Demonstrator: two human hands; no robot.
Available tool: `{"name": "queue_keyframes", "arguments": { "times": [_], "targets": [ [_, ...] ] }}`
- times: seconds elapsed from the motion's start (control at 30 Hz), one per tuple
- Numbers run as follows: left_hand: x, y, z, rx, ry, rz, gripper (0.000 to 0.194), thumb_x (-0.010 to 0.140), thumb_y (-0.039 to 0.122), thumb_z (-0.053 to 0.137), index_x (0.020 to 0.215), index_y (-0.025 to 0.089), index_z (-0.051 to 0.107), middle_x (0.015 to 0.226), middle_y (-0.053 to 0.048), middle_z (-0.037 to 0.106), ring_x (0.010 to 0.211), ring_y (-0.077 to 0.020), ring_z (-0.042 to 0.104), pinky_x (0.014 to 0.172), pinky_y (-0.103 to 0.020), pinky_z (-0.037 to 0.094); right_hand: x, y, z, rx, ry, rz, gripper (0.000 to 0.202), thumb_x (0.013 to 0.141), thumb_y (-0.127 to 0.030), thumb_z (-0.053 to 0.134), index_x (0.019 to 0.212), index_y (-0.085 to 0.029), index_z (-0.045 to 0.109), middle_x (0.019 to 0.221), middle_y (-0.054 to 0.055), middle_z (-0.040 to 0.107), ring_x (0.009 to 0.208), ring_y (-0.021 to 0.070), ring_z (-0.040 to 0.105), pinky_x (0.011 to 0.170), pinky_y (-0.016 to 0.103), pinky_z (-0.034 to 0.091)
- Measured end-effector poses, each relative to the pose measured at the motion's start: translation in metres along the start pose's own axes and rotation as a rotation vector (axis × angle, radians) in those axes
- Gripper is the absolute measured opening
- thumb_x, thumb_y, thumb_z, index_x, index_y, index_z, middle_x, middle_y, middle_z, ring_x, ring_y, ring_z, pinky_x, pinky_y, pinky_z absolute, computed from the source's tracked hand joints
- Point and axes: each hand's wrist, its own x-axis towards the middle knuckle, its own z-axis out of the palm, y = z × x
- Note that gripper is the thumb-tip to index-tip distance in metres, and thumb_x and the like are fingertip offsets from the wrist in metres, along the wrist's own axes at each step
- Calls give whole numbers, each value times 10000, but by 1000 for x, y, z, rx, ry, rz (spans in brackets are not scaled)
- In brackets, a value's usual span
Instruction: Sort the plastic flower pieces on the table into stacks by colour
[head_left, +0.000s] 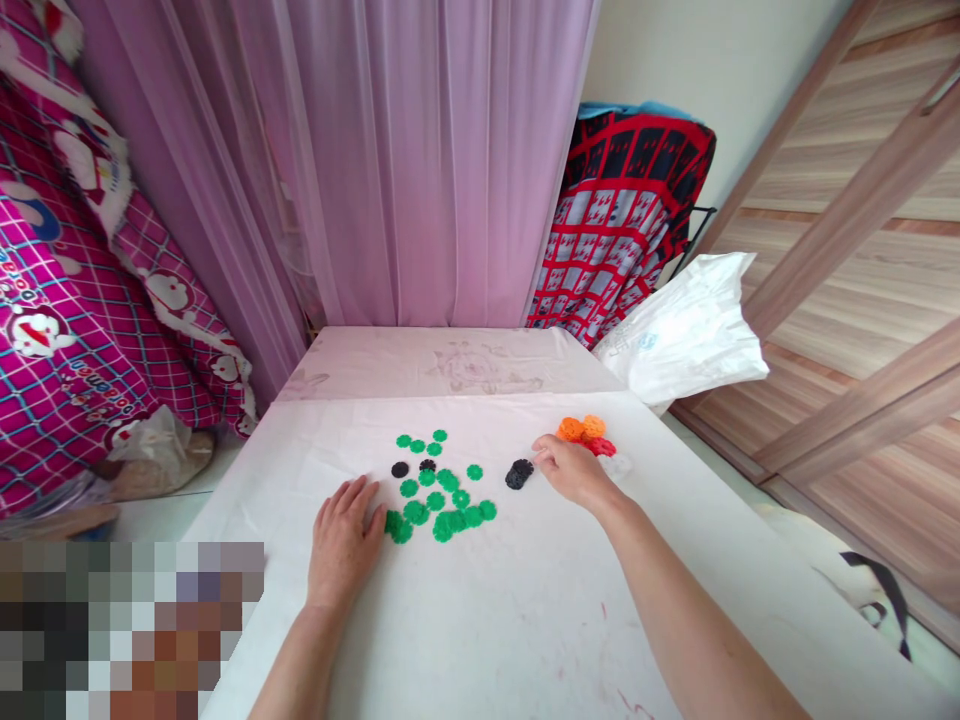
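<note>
My left hand point(345, 535) lies flat on the table, fingers extended, its thumb side close to a cluster of green notched discs point(403, 527). Further green discs point(448, 480) are scattered to the right of it, some overlapping. Two black discs sit among them, one black disc point(400, 469) on its own at the left. My right hand point(574, 472) has its fingers curled together beside a small pile of black discs point(517, 474). Whatever is between those fingertips, if anything, is too small to make out. Just beyond that hand are orange discs point(571, 429) and red discs point(603, 447).
The white table point(480, 630) runs back to a flower-patterned strip point(465, 365) below a purple curtain point(435, 160). A white plastic bag point(686, 325) stands at the back right corner. Wooden wardrobe doors point(847, 260) are on the right, pink patterned fabric point(97, 300) on the left.
</note>
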Motion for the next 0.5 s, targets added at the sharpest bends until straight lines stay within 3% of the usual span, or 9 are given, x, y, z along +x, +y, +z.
{"name": "queue_keyframes", "arguments": {
  "times": [0.17, 0.5],
  "targets": [
    [-1, 0, 1, 8, 6, -13, 439, 907, 388, 413, 1249, 212, 624, 1385, -81, 573, 1328, -284, 457, 1112, -482, 331, -13, -15, -4, -250, 32, 48, 325, 895, -181, 444, 1158, -206, 634, 1019, 85, 738, 967, 221, 666, 717, 276, 409],
    [0, 1, -1, -8, 9, -10, 426, 904, 382, 421, 1233, 215, 634, 1377, -85, 579, 1322, -286, 461, 1110, -484, 332, -14, -23, -2, -270, 32, 32, 339, 888, -176, 445, 1150, -234, 653, 1011, 69, 739, 950, 220, 667, 698, 280, 397]
  ]
}}
